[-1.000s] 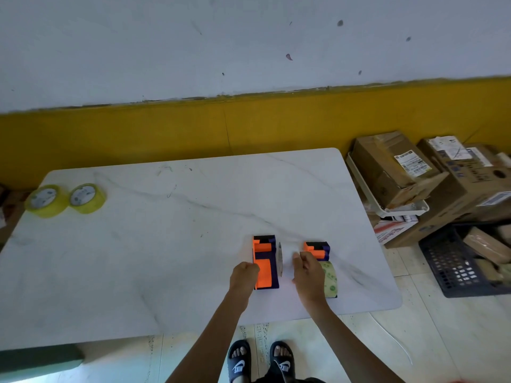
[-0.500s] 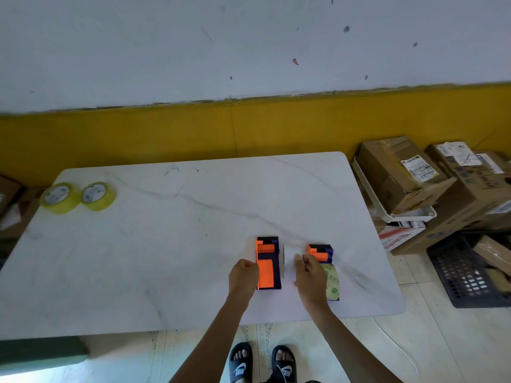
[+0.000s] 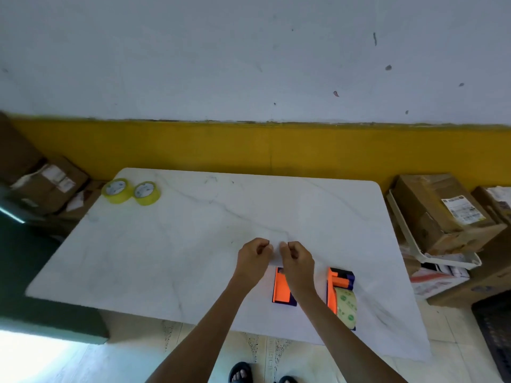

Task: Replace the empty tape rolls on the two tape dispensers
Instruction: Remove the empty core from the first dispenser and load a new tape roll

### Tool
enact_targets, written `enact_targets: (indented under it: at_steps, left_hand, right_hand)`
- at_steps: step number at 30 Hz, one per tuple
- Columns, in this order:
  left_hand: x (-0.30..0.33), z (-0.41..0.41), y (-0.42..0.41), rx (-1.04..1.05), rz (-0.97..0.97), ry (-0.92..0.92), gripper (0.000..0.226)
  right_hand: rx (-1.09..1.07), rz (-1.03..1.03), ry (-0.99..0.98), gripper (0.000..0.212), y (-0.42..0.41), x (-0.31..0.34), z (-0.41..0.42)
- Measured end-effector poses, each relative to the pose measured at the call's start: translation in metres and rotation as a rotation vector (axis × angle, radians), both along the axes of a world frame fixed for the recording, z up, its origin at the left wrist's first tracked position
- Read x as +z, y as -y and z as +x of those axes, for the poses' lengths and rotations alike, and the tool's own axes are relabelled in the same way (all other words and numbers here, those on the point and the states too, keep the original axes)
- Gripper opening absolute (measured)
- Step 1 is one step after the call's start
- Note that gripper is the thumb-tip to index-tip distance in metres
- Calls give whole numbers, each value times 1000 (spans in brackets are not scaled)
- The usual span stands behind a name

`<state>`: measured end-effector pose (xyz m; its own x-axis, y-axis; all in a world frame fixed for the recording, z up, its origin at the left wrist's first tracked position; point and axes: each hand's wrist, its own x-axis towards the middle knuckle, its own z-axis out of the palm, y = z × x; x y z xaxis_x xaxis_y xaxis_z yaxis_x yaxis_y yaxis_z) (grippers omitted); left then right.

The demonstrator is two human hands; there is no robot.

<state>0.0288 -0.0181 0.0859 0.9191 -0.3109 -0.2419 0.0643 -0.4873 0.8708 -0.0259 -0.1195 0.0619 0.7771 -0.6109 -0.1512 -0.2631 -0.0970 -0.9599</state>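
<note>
Two orange and dark-blue tape dispensers lie near the front edge of the white marble table (image 3: pixel 179 244). The left dispenser (image 3: pixel 280 290) is partly hidden under my right wrist. The right dispenser (image 3: pixel 340 280) carries a pale tape roll (image 3: pixel 345 308). Just beyond the left dispenser, my left hand (image 3: pixel 253 259) and my right hand (image 3: pixel 297 261) are raised with fingers curled, pinching a pale whitish empty roll (image 3: pixel 275 255) between them; it is blurred. Two new yellow tape rolls (image 3: pixel 117 190) (image 3: pixel 147 192) sit at the far left corner.
Cardboard boxes (image 3: pixel 442 214) and a white tray (image 3: pixel 409 239) crowd the floor to the table's right, with a dark crate (image 3: pixel 495 327) nearer me. More boxes (image 3: pixel 47 183) lie at the far left. My sandalled feet (image 3: pixel 240 373) stand under the front edge.
Both hands have lifted away from the left dispenser's sides and come together beyond it, with the pale roll that sat on its side between them. The camera has shifted right.
</note>
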Motion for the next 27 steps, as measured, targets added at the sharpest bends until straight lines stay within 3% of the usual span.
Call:
enact_targets:
  at_steps: [3,6,13,19,27]
  left_hand:
    - [8,4,-21,60,6,15,28]
    - [10,14,-42,99,-11,2,16]
    - [16,56,-102,179,-67,26,16]
    - [16,112,-174,101,-67,102,18]
    - [14,162,-250,52,-117,60,14]
  right_hand:
    - [71,11,25,34,-14,4,9]
    - [97,29,31,34,-35,7,21]
    - [142,57,9,32,-94,22,66]
    - [98,138,33,31,-163,34,113]
    - [64,164,24,32,-239,37,154]
